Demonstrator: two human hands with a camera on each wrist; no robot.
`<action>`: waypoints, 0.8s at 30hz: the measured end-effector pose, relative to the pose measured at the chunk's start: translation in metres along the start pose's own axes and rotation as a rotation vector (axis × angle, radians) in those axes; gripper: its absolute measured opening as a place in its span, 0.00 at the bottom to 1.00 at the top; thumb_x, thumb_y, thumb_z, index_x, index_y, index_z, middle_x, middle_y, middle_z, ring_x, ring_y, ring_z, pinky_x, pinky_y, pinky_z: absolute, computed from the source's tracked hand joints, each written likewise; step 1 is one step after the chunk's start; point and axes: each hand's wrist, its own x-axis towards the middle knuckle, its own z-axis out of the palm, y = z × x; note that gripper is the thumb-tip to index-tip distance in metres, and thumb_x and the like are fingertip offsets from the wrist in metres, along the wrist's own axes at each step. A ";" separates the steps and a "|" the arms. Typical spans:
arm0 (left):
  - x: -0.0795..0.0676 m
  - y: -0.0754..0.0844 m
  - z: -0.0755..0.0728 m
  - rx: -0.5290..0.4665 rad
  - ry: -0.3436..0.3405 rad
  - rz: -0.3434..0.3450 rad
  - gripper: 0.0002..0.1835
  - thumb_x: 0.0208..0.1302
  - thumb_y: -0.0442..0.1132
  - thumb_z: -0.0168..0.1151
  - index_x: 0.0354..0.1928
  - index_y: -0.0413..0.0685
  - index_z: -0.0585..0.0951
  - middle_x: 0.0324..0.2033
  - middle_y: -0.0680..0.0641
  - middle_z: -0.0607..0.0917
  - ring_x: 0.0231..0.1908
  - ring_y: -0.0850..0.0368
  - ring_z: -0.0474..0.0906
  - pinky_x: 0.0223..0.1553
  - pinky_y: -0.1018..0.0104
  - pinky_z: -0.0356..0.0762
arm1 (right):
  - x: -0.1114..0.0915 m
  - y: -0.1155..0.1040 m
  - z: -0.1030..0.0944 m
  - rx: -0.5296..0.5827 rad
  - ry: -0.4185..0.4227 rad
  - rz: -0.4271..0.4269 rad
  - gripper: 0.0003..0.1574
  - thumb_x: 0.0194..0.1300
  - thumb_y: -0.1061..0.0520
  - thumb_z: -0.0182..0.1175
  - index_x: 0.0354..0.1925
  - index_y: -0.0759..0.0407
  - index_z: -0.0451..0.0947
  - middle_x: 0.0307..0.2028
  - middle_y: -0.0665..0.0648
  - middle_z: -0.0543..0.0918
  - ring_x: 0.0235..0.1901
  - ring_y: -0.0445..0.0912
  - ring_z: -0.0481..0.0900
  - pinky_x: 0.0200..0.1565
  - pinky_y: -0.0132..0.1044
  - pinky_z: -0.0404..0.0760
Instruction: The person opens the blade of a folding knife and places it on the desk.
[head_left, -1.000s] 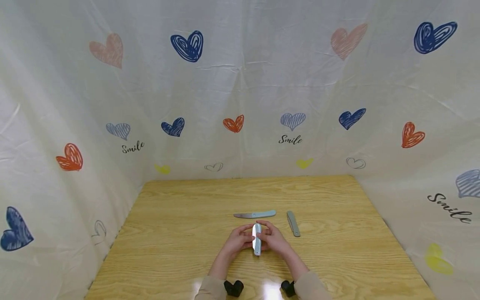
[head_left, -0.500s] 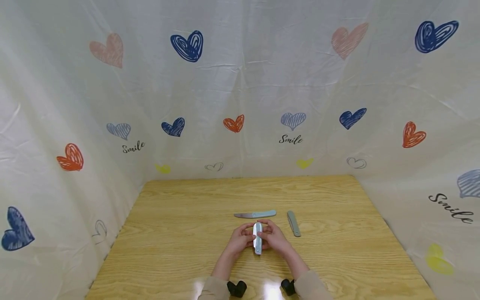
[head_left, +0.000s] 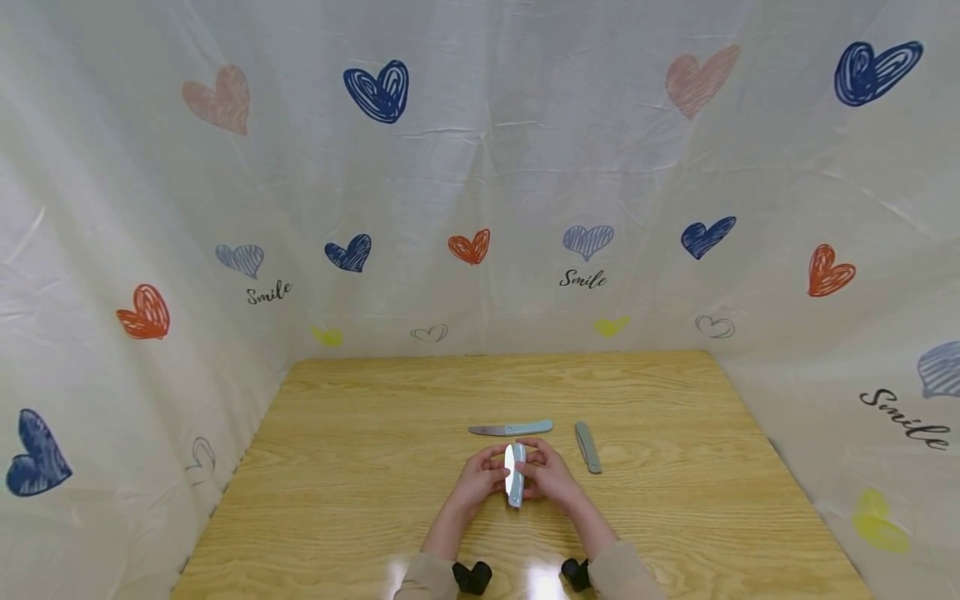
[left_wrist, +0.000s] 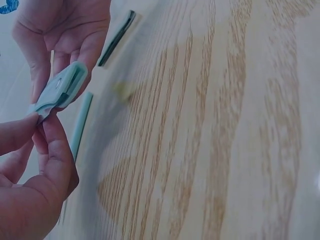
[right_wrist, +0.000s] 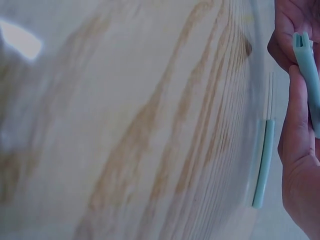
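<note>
A light-blue folding knife (head_left: pixel 519 482) is held upright between both hands above the table, its bright blade lying along the left side of the handle. My right hand (head_left: pixel 551 478) grips the handle from the right. With thumb and fingertips, my left hand (head_left: pixel 476 482) pinches the blade edge; in the left wrist view this pinch sits beside the pale green-blue handle (left_wrist: pixel 64 87). The right wrist view shows the slotted end of the handle (right_wrist: pixel 306 65). How far the blade is folded in, I cannot tell exactly.
Just beyond the hands lies another light-blue knife (head_left: pixel 528 427) with its blade out to the left. A grey-green folding knife (head_left: pixel 588 448), folded, lies to the right. The wooden table (head_left: pixel 337 467) ends at a white curtain (head_left: pixel 480 150) printed with hearts.
The hands and the knife shift only slightly. The blade catches more light now than half a second ago. Both knives on the table stay put.
</note>
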 end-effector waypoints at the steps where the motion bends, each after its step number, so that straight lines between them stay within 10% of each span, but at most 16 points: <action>1: 0.000 0.000 0.000 0.004 0.001 0.000 0.26 0.62 0.23 0.55 0.63 0.23 0.66 0.32 0.48 0.73 0.33 0.59 0.74 0.37 0.69 0.81 | 0.000 -0.001 0.000 0.000 -0.001 -0.002 0.28 0.69 0.70 0.53 0.66 0.71 0.60 0.37 0.58 0.75 0.29 0.46 0.79 0.27 0.42 0.86; 12: 0.000 -0.002 -0.001 0.028 0.026 0.022 0.21 0.61 0.21 0.54 0.57 0.23 0.68 0.32 0.47 0.75 0.33 0.59 0.73 0.37 0.68 0.79 | -0.018 -0.027 0.006 -0.002 0.008 -0.006 0.28 0.69 0.69 0.53 0.65 0.72 0.60 0.36 0.58 0.74 0.30 0.46 0.78 0.28 0.42 0.86; 24: -0.003 -0.006 -0.005 -0.014 0.036 0.047 0.23 0.59 0.21 0.55 0.57 0.21 0.66 0.34 0.44 0.81 0.34 0.60 0.77 0.39 0.66 0.82 | -0.004 0.002 0.003 0.020 0.051 0.013 0.29 0.68 0.67 0.56 0.65 0.69 0.61 0.39 0.60 0.77 0.31 0.47 0.80 0.27 0.43 0.86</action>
